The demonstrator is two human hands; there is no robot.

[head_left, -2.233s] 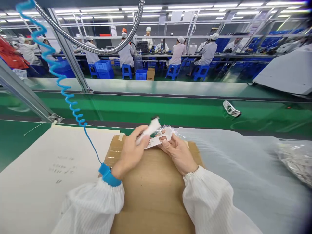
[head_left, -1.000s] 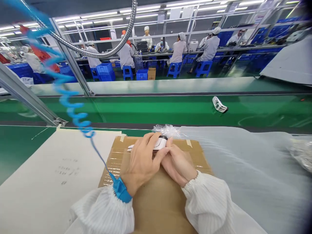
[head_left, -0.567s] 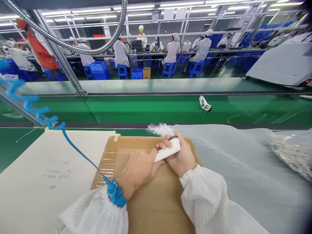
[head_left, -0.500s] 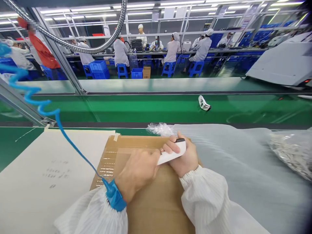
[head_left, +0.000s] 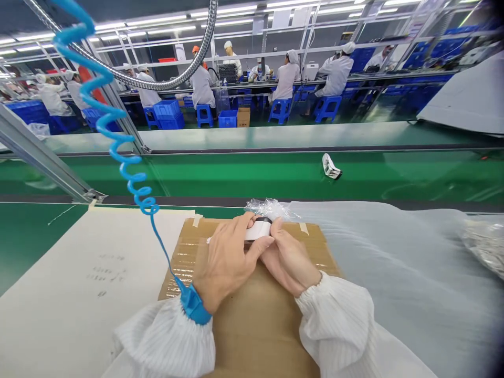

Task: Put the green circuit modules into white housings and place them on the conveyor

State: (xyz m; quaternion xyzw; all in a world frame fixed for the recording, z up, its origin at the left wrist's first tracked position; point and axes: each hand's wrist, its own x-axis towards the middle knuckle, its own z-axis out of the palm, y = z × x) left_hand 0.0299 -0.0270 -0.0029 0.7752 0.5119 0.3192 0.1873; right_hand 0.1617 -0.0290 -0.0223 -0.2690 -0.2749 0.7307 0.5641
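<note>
Above a flat sheet of brown cardboard [head_left: 271, 325], both my hands hold a small white plastic part with a black end [head_left: 258, 230]. My left hand [head_left: 226, 257] covers most of it, fingers over the top and thumb along its near side. The fingers of my right hand [head_left: 289, 257] are closed against its right end. Much of the part is hidden, so its exact kind does not show. A blue wrist strap [head_left: 196, 305] with a coiled blue cord [head_left: 136, 178] is around my left wrist.
Crumpled clear plastic [head_left: 271, 208] lies behind the cardboard. A similar white-and-black part [head_left: 331, 167] rests on the green conveyor belt [head_left: 236, 176]. White paper [head_left: 59, 294] is at left, grey foam sheet [head_left: 394, 273] at right, with a bag of parts [head_left: 486, 244]. Co-workers sit beyond.
The white part has been turned and drawn back between my hands. My left hand now lies over it; my right hand has shifted its grip to the right end. The view has swung slightly left.
</note>
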